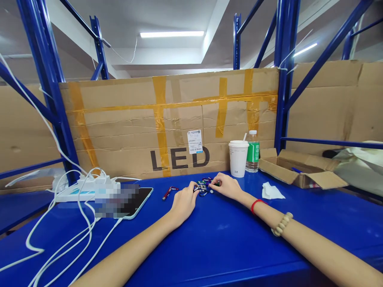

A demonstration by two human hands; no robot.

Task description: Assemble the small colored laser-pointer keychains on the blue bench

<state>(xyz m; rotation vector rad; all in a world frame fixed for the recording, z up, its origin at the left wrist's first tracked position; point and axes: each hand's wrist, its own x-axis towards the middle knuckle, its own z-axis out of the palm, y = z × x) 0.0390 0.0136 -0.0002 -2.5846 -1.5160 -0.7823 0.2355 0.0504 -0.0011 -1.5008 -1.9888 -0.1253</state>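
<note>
The left hand [184,204], palm down with fingers curled, and the right hand [229,186], forearm slanting in and fingertips narrowed, are both at a pile of small metallic pieces [205,185], left of the paper cup [238,159]; whether either grips one cannot be told. A blue table [221,247] lies beneath the cup, a taped cardboard panel [128,135] stands behind it, and blue rack posts [285,79] rise either side.
</note>
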